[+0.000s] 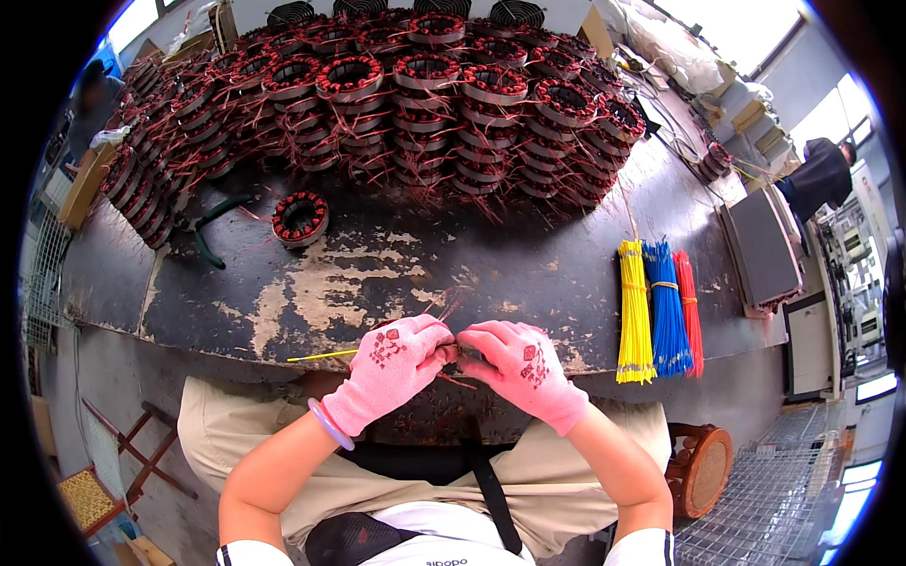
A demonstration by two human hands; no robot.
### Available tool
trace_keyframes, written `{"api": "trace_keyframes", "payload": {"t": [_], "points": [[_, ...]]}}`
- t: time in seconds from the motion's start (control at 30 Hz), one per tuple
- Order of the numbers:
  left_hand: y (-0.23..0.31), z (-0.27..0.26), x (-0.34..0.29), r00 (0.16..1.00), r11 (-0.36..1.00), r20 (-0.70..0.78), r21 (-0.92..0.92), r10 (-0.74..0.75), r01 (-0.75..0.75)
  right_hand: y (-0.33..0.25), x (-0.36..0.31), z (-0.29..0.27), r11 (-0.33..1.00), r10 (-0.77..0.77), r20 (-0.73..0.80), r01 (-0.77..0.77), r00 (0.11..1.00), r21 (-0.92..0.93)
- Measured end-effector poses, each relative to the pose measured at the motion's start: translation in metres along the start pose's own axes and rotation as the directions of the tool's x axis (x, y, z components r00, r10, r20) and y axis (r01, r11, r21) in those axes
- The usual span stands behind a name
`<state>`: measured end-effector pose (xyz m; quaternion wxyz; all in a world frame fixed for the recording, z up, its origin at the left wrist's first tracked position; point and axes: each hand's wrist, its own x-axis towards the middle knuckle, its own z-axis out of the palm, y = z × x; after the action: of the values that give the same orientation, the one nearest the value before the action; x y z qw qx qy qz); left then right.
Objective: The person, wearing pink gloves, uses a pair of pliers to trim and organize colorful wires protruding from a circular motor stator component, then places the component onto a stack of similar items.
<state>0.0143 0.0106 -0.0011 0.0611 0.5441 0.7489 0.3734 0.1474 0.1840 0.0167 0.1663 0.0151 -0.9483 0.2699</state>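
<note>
My left hand (401, 357), in a pink glove with a dark print, is closed near the table's front edge, its fingertips pinched together. A yellow wire (323, 357) sticks out to the left from under it. My right hand (521, 366), gloved the same way, is closed beside it, fingertips almost meeting those of the left. Thin dark-red wires (447, 304) rise just beyond the fingers. What the right fingers pinch is hidden. A single motor stator (300, 220) with red windings lies flat on the table, farther off to the left.
Many stacked stators (425, 113) fill the table's far side. Tied bundles of yellow wires (636, 311), blue wires (667, 307) and red wires (690, 311) lie at right. A dark green curved tool (209, 236) rests at left. Another person (819, 174) is at the far right.
</note>
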Motion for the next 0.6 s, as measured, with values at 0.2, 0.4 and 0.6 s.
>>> {"api": "trace_keyframes", "payload": {"t": [0.2,0.4,0.6], "points": [[0.007,-0.006,0.005,0.998,1.0,0.067,-0.016,-0.006,0.007,0.031,0.001,0.026,0.165,0.443,0.58,-0.698,0.684,0.697],[0.0,-0.002,0.003,0.999,0.999,0.037,-0.03,-0.025,0.026,-0.006,-0.004,0.005,0.989,0.049,-0.163,-0.07,0.985,-0.127],[0.001,-0.003,0.002,0.999,1.0,0.032,-0.002,0.019,-0.019,0.006,0.002,0.009,0.338,0.441,0.592,-0.736,0.675,0.587]]}}
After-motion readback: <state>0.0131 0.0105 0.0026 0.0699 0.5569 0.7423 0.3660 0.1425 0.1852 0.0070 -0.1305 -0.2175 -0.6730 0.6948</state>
